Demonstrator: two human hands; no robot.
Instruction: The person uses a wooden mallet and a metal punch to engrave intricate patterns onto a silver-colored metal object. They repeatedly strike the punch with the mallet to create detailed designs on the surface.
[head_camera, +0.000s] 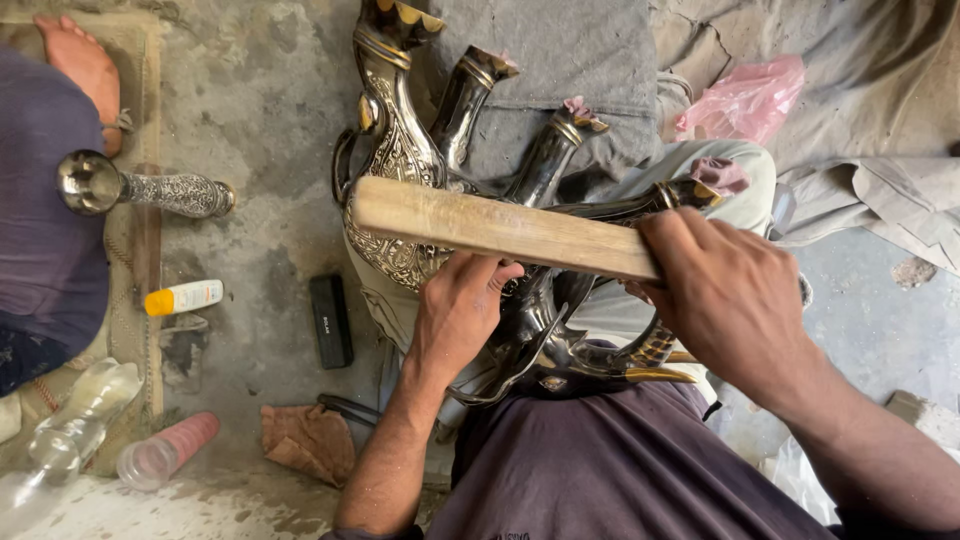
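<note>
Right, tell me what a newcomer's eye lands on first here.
The ornate metal horse figure lies across the person's lap at centre, legs pointing up. A pale wooden stick crosses it, gripped by the right hand, while the left hand steadies the figure below. At left, an engraved metal goblet lies on the floor.

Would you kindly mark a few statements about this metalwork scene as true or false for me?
1. The right hand grips a wooden stick. True.
2. The left hand rests on the floor. False: it holds the engraved metal jug.
3. A pink plastic bag lies on the grey cloth. False: it lies beside it.
4. A black box lies on the floor. True.
</note>
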